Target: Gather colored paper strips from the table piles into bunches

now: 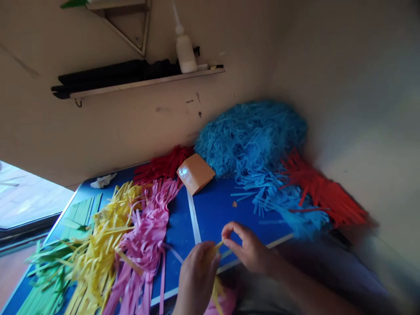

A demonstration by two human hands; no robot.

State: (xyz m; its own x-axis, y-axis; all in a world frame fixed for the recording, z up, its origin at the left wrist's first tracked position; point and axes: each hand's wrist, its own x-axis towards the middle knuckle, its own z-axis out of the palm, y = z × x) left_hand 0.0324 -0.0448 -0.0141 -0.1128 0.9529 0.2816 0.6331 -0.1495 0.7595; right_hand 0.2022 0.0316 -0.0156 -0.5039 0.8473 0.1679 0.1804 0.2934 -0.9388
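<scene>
My left hand and my right hand meet over the near edge of a blue table. Both pinch the same thin yellow paper strip, which runs between the fingertips and hangs down past my left palm. Heaps of cut paper strips lie just left of my hands: pink strips, yellow strips and green strips.
A big blue strip pile fills the far corner, with red strips to its right and another red bunch by the wall. An orange box lies mid-table. A white glue bottle stands on a wall shelf.
</scene>
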